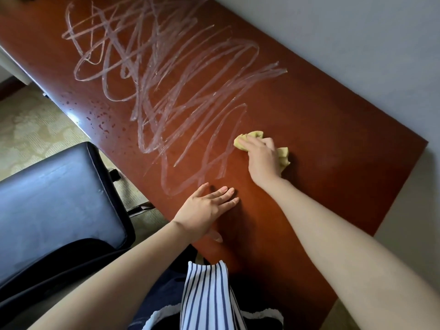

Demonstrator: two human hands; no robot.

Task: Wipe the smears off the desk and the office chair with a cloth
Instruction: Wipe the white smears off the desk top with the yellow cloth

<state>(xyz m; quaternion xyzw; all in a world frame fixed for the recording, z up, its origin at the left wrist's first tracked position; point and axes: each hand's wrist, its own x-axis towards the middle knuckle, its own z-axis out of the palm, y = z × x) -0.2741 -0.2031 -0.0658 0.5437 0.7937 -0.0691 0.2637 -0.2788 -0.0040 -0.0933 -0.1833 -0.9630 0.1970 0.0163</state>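
My right hand grips the bunched yellow cloth on the desk at the near edge of the whitish smears, which run away up-left along the desk's length; my left hand, apart, lies flat with straight fingers nearer me.

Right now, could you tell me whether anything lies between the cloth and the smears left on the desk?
Nothing visible does. The right hand holds the cloth at the edge of the smears, and no object sits on the desk among them. The left hand lies flat beside the nearest loop.
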